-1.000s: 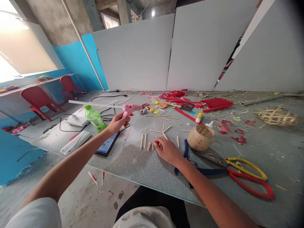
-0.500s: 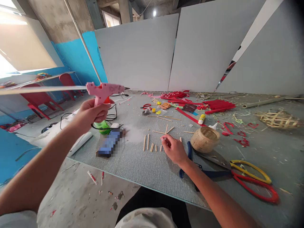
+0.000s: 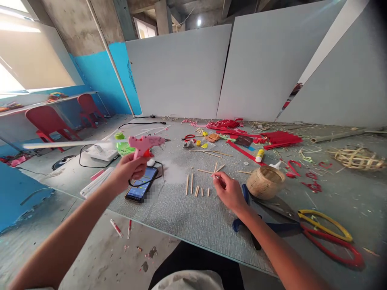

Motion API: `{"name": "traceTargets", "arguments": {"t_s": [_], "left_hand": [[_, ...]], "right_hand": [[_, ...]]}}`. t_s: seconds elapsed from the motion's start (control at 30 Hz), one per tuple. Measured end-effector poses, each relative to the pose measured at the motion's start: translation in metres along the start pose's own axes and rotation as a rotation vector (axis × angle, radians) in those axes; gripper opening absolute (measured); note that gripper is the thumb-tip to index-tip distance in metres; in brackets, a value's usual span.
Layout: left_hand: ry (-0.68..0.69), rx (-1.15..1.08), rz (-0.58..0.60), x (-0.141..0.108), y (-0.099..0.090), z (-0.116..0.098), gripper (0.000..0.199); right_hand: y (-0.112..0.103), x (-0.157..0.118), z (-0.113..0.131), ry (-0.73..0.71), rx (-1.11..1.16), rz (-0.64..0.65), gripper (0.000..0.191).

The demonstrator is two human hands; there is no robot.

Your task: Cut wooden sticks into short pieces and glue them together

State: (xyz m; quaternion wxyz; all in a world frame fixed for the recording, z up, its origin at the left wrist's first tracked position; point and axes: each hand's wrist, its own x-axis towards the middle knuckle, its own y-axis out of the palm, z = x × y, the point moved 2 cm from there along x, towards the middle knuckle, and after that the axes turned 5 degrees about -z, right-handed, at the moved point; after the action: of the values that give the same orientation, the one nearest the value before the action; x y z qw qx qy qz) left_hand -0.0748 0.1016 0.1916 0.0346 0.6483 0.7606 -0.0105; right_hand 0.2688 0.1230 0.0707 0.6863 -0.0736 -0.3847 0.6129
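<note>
Green bottle (image 3: pixel 124 148) partly hidden

From my remote view, grey panels (image 3: pixel 181 72) stood behind the desk (image 3: pixel 169 209). Left of them were a bright blue wall (image 3: pixel 99 76), a slanting pipe (image 3: pixel 110 56) and red chairs (image 3: pixel 50 123); above them, bare concrete (image 3: pixel 81 28) and a lit lamp (image 3: pixel 198 22).

plastic glue gun (image 3: pixel 140 146), matt wooden sticks (image 3: pixel 192 184)
</note>
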Motion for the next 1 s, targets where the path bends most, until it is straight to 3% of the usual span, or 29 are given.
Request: {"name": "traceTargets", "arguments": {"t_s": [0.17, 0.27, 0.53, 0.67, 0.73, 0.83, 0.9, 1.0], "left_hand": [[-0.042, -0.132, -0.016, -0.003, 0.034, 0.064, 0.045], [-0.022, -0.162, -0.019, 0.005, 0.055, 0.089, 0.048], [0.026, -0.193, -0.053, 0.027, 0.078, 0.114, 0.055], [0.042, -0.192, -0.089, 0.029, 0.078, 0.123, 0.056], [0.042, -0.193, -0.106, 0.03, 0.077, 0.127, 0.056], [0.039, -0.201, -0.119, 0.033, 0.075, 0.131, 0.055], [0.038, -0.21, -0.125, 0.035, 0.074, 0.132, 0.055], [0.03, -0.223, -0.142, 0.038, 0.074, 0.133, 0.053]], "right_hand": [[0.005, -0.003, -0.003, -0.02, -0.023, 0.018, 0.032], [0.006, -0.005, -0.004, -0.045, -0.046, 0.042, 0.03], [0.012, -0.013, -0.001, -0.153, -0.106, 0.074, 0.03], [-0.002, -0.013, 0.006, -0.218, -0.153, 0.068, 0.03], [-0.019, 0.004, 0.015, -0.262, -0.22, 0.049, 0.03], [-0.037, 0.059, 0.031, -0.319, -0.509, 0.088, 0.034], [-0.033, 0.107, 0.036, -0.335, -0.693, 0.225, 0.037], [-0.003, 0.173, 0.031, -0.363, -0.789, 0.405, 0.028]]}}
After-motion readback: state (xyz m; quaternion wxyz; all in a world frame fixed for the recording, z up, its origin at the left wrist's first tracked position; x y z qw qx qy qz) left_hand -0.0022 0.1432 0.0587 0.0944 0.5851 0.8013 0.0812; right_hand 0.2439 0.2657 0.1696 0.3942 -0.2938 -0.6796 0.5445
